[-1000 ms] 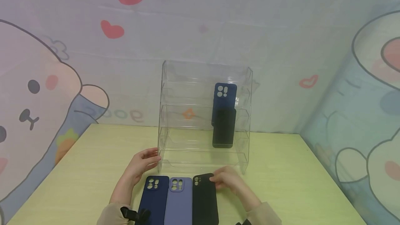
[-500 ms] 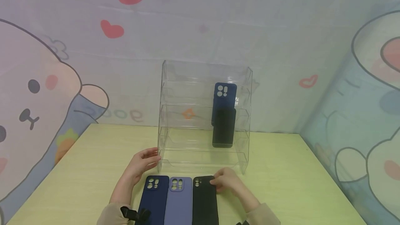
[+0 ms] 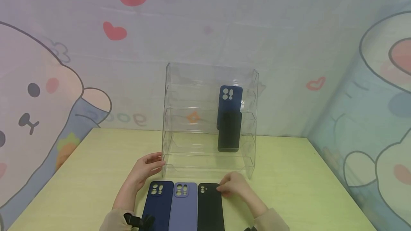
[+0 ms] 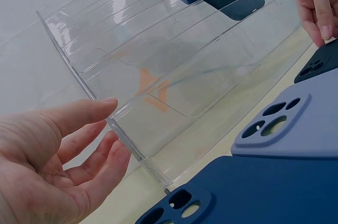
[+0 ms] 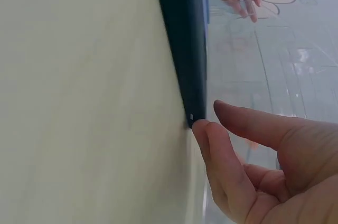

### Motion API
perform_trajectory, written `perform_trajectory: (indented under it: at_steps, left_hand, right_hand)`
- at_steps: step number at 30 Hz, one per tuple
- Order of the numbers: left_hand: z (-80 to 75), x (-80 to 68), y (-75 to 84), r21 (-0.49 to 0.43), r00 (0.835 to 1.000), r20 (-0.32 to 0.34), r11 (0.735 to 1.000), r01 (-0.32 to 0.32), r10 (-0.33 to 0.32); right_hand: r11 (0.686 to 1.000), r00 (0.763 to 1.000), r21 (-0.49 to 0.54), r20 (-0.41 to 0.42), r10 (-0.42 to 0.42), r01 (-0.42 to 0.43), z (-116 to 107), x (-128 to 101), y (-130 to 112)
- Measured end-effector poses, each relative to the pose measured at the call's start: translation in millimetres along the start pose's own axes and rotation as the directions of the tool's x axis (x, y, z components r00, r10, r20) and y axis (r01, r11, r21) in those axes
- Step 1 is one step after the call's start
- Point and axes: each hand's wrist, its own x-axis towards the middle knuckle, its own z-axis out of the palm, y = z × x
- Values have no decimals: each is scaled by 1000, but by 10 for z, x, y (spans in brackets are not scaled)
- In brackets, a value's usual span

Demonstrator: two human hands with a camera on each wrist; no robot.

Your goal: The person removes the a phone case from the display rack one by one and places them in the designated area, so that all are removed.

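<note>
A clear acrylic tiered display rack (image 3: 192,142) stands upright on the table. My left hand (image 3: 146,170) holds its lower left side panel, the thumb (image 4: 100,110) over the panel's edge and the fingers along the outside. Three phone cases lie flat in a row before the rack: dark blue (image 3: 158,206), lavender (image 3: 183,209) and black (image 3: 210,208). At the black case's far right corner is my right hand (image 3: 236,186). In the right wrist view a fingertip (image 5: 200,124) touches that corner, while the thumb (image 5: 248,121) stands slightly off the case.
On the rack's right side, a blue phone case (image 3: 229,97) stands behind a black one (image 3: 229,133) one tier lower. The pale yellow table (image 3: 289,177) runs back to a cartoon-printed cloth (image 3: 282,56).
The far end of the black case has come down level with the others, my right hand moving slightly toward me with it. My left hand keeps its place on the rack.
</note>
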Motion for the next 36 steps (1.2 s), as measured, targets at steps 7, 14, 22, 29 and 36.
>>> perform_trajectory:
  at_steps: [7,14,22,29,36]
  left_hand:
    - [-8,2,-10,-4,1000,4,1000,-2,2]
    - [-12,-2,-8,-9,1000,-1,1000,-4,4]
    - [-6,3,-9,-5,1000,-2,1000,4,-4]
    - [-10,9,-14,-9,1000,-4,1000,5,-5]
    - [-6,6,-14,-9,1000,-7,1000,5,-5]
  right_hand:
    - [1000,1000,16,-6,-13,13,-283,18,-135]
    - [999,999,6,-29,-40,40,-663,74,-360]
    - [997,994,-40,-84,-65,62,-1023,217,-585]
    - [993,977,34,-186,-104,112,-1239,402,-765]
    - [984,915,47,-377,-143,173,-1316,507,-844]
